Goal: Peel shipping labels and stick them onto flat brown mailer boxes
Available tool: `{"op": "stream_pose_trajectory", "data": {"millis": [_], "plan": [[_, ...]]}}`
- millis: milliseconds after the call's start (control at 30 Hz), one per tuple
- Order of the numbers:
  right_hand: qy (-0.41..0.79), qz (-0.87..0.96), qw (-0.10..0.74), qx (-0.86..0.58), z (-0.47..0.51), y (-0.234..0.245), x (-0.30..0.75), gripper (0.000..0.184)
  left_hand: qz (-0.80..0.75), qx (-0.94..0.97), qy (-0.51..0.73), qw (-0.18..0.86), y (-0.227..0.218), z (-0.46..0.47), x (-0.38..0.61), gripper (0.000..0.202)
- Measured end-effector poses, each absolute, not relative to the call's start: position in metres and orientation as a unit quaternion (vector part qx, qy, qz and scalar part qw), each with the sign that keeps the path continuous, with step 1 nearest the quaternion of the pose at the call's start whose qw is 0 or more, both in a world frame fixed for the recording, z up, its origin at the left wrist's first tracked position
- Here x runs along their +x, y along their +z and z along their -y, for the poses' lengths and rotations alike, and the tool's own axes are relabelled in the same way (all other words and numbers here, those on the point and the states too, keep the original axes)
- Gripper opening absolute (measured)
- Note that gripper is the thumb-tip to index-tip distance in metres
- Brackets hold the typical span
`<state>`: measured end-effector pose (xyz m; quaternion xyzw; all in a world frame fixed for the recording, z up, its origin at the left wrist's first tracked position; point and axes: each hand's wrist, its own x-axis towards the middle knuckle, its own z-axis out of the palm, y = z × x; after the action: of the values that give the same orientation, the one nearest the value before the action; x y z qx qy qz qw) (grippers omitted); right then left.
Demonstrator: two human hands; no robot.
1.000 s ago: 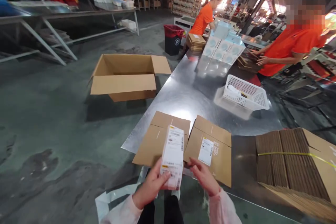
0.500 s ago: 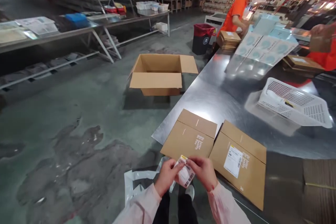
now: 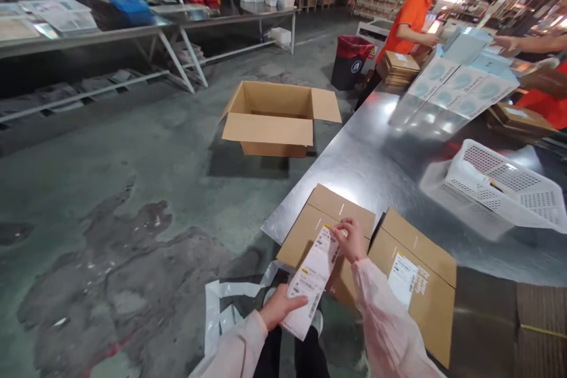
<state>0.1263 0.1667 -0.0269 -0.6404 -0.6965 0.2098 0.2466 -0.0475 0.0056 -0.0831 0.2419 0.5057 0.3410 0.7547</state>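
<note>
A strip of white printed shipping labels (image 3: 309,281) stretches between my hands, above a flat cardboard box (image 3: 305,225) at the table's near corner. My left hand (image 3: 282,305) grips the strip's lower part, thumb on top. With fingertips pinched, my right hand (image 3: 349,237) holds the strip's upper end over the cardboard. To the right lies a second flat cardboard box (image 3: 432,295) bearing a white shipping label (image 3: 403,279). The print on the first box is largely covered by the strip and my right hand.
An open carton (image 3: 268,129) stands on the floor ahead. On the metal table (image 3: 376,159) are a white perforated basket (image 3: 505,183) and blue-white boxes (image 3: 460,80). A co-worker in orange (image 3: 407,20) stands at the far side. Bundled cardboard (image 3: 540,322) lies at right.
The label strip, bunched between both hands before, is now drawn out long. My right hand has moved up and forward over the left cardboard box; my left hand stays low.
</note>
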Motion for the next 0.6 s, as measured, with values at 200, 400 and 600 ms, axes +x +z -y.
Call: {"op": "stream_pose_trajectory", "data": {"millis": [200,400,600], "plan": [[0.116,0.679,0.193,-0.699,-0.198,-0.068,0.122,0.05,-0.509,0.22,0.297,0.777,-0.122,0.07,-0.068,0.069],[0.118,0.922,0.01,-0.369,-0.12,-0.074,0.11,0.084,-0.531,0.224,0.318,0.753,-0.068,0.073,-0.12,0.055],[0.153,0.847,0.057,-0.506,-0.074,-0.077,0.188,0.063,-0.649,0.391,0.383,0.528,-0.03,-0.057,-0.108,0.062]]}}
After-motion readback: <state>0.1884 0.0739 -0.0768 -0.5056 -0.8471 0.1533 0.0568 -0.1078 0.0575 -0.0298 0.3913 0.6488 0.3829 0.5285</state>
